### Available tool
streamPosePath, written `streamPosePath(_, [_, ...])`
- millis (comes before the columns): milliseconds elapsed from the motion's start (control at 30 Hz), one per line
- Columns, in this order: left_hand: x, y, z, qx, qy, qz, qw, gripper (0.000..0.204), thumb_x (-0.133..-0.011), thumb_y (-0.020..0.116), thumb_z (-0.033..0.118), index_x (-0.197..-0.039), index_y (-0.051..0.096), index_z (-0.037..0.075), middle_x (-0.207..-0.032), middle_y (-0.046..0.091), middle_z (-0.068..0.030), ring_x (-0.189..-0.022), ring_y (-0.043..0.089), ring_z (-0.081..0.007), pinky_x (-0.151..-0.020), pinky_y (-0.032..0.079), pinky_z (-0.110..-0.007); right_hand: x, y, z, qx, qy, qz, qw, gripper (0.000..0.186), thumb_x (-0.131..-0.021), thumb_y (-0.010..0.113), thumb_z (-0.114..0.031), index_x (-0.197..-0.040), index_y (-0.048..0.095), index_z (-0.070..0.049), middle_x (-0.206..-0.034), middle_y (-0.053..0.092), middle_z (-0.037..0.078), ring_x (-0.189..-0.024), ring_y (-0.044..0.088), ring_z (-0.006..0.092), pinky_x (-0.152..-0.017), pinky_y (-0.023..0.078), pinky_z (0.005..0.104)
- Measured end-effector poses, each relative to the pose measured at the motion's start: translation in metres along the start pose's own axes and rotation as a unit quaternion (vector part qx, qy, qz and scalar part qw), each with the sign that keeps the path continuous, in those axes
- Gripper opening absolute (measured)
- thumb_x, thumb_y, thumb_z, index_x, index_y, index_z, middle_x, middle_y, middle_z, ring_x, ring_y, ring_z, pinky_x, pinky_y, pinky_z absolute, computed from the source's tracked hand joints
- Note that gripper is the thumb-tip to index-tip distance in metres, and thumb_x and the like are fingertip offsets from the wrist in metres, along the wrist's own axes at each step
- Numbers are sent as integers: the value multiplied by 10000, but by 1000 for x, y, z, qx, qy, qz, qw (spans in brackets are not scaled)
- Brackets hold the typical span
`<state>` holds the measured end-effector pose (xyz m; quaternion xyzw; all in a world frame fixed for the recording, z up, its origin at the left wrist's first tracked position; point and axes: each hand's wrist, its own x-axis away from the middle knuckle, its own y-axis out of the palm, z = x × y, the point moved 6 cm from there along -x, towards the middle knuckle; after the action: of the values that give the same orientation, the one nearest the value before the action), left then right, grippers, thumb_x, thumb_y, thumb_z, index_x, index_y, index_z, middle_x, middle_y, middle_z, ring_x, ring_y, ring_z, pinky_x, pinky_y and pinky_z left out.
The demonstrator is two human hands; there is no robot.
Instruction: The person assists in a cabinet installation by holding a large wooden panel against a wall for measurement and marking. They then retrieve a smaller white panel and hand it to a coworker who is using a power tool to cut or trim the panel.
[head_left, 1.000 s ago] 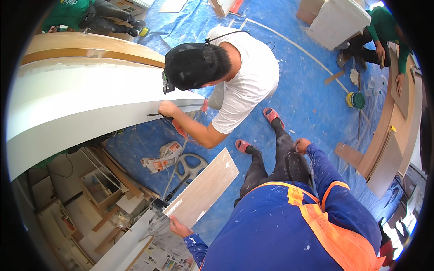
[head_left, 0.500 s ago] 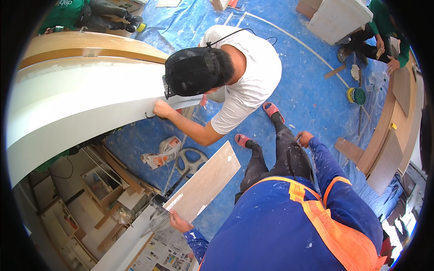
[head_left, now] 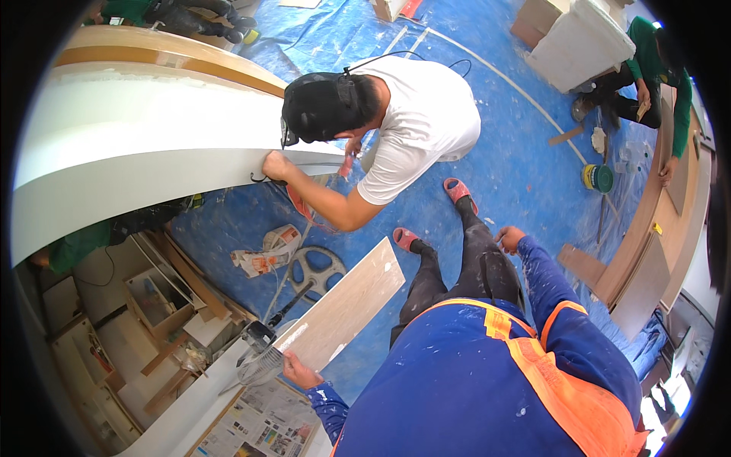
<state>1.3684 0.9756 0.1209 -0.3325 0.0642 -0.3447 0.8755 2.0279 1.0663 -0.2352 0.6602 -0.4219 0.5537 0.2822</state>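
Observation:
My left hand grips the lower-left end of a pale wood board with smears of white, slanting beside a fan. My right hand is out by my right thigh, fingers curled round something I cannot make out. Ahead of me a co-worker in a white T-shirt and black cap bends over a long curved white panel, one hand at its lower edge by a dark cord or hook.
A blue sheet covers the floor. A green bucket, stacked wood panels and a green-clad worker are at right; another worker is top left. A bag and cluttered wooden boxes lie lower left.
The co-worker's second hand has come into sight at the panel. The worker at right has moved a hand down along the panels. My hands barely move; the board stays in my left.

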Motion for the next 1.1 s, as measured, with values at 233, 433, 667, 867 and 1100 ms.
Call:
streamPosePath(233, [-17,-4,-18,-113,-20,19,993,476,-1068,486,366,-925,651,-57,-804,591,-66,-717,497,-160,-648,432,-338,-13,16,-3,29,-25,-13,999,304,-843,550,-17,-1103,699,-66,-861,731,111,-642,673,191,-475,504,353])
streamPosePath(433, [1,10,-143,-172,287,-7,942,381,-1020,534,279,-1017,650,-84,-882,670,-173,-879,659,-272,-791,528,-402,-91,35,21,413,-219,88,880,257,-828,622,-235,-1025,735,-114,-868,738,155,-858,715,308,-816,567,449])
streamPosePath(667, [3,82,-130,-82,229,-64,968,377,-1010,547,282,-1030,655,-79,-890,670,-173,-869,650,-270,-784,528,-409,-18,4,0,145,-46,60,986,207,-857,611,-183,-994,751,-116,-807,733,96,-625,688,227,-530,550,403])
streamPosePath(867, [5,128,-128,-32,212,-99,972,375,-1001,557,285,-1041,659,-74,-897,669,-172,-861,643,-269,-778,527,-415,-30,8,23,204,-62,55,975,219,-878,632,-193,-1039,752,-107,-829,735,93,-623,680,224,-541,546,405])
streamPosePath(1100, [0,142,-134,-2,204,-98,974,374,-991,570,287,-1053,664,-69,-905,669,-172,-851,634,-267,-770,526,-422,-3,-5,-8,156,-32,50,986,265,-890,613,-203,-1114,722,-111,-883,735,96,-653,677,228,-560,546,409])
